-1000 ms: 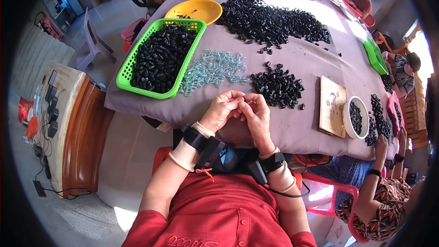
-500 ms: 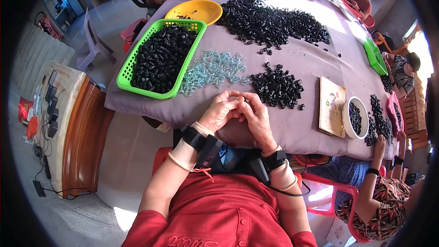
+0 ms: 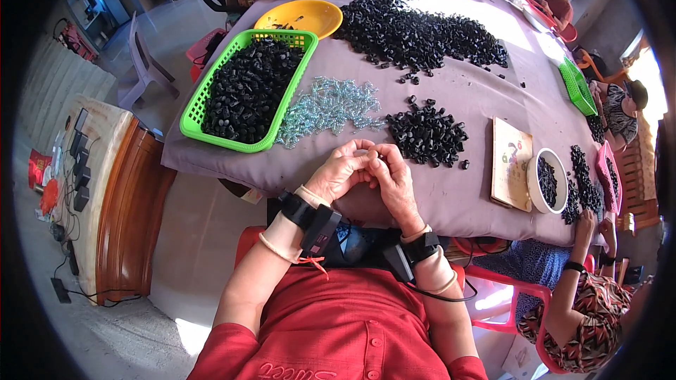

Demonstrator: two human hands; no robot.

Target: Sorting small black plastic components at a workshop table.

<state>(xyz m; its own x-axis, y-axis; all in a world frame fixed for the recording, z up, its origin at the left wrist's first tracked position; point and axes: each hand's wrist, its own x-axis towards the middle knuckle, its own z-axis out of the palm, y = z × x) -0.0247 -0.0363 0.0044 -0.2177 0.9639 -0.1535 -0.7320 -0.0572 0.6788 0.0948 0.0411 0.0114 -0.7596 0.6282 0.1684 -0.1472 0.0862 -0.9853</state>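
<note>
My left hand point(image 3: 343, 172) and my right hand point(image 3: 393, 181) meet over the table's near edge, fingertips pinched together. A small dark piece shows between them; most of it is hidden by the fingers. Just beyond my right hand lies a heap of small black plastic parts point(image 3: 426, 134). Past my left hand spreads a pile of clear, bluish coil springs point(image 3: 331, 109). To the left of the springs stands a green plastic basket point(image 3: 189, 123) full of black parts.
Behind the basket sits a yellow bowl point(image 3: 324, 17). A large black heap point(image 3: 422, 32) covers the table's middle. At right are a booklet point(image 3: 508, 162) and a white bowl point(image 3: 533, 193) holding dark pieces. Co-workers sit around the table, one close on my right point(image 3: 584, 309).
My hands stay together in nearly the same spot, with the right fingers shifted slightly. At the far left a co-worker's hand has moved toward the black heap.
</note>
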